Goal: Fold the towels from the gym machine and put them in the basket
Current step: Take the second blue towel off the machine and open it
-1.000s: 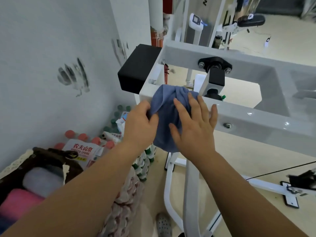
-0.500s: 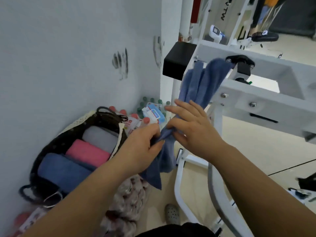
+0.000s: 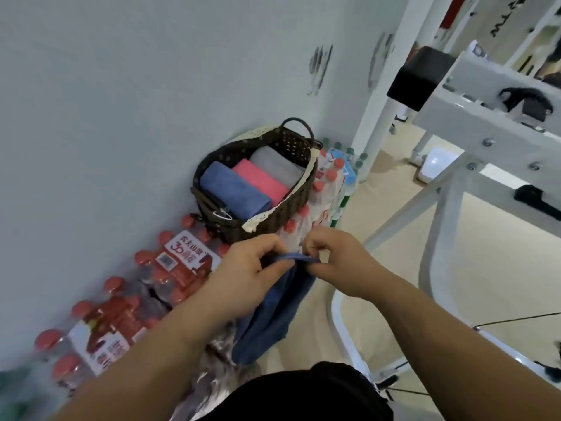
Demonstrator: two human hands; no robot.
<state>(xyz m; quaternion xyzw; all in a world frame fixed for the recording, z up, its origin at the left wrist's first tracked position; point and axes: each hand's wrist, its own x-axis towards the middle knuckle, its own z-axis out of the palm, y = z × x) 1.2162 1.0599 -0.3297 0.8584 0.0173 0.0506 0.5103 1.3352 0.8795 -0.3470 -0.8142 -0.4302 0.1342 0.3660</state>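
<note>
A blue towel (image 3: pixel 274 311) is pinched at its top edge by the left hand (image 3: pixel 249 271) and right hand (image 3: pixel 340 262), near the wicker basket (image 3: pixel 273 217) where 3 rolled towels are held.

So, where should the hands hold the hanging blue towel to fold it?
At the two top corners, pinched from above. The towel hangs bunched below the left hand and right hand, so spreading that top edge lets it drop flat.

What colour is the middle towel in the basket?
Pink: the middle towel lies between a blue and a grey one in the basket. Head view.
</note>
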